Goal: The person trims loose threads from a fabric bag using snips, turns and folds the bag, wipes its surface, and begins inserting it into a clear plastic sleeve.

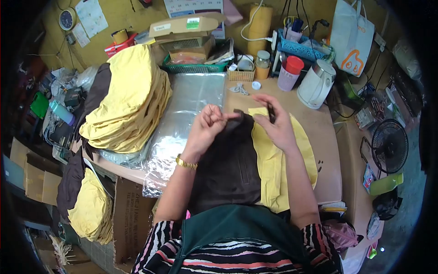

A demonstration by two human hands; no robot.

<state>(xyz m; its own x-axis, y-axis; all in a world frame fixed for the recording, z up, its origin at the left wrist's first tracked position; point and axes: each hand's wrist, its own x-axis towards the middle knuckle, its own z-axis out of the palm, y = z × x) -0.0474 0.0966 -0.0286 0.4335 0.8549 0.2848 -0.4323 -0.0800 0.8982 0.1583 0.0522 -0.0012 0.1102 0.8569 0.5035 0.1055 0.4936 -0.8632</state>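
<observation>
A dark brown and yellow garment (223,164) lies in front of me on the table, a slit-like pocket line showing on its brown side. My left hand (211,124), with a gold watch or bracelet on the wrist, has its fingers curled at the brown top edge and seems to pinch it. At the yellow top edge, my right hand (277,122) has its thumb against the cloth and its fingers behind; the exact grip is partly hidden. Left of the garment lie clear plastic sheets or bags (194,93). A tall pile of folded yellow and brown garments (125,100) stands beyond them.
More yellow and brown cloth (91,205) hangs at lower left, near a cardboard box (132,223). A white kettle (316,84), a red cup (294,65) and a green basket (196,68) stand at the back. A black fan (389,145) is at right.
</observation>
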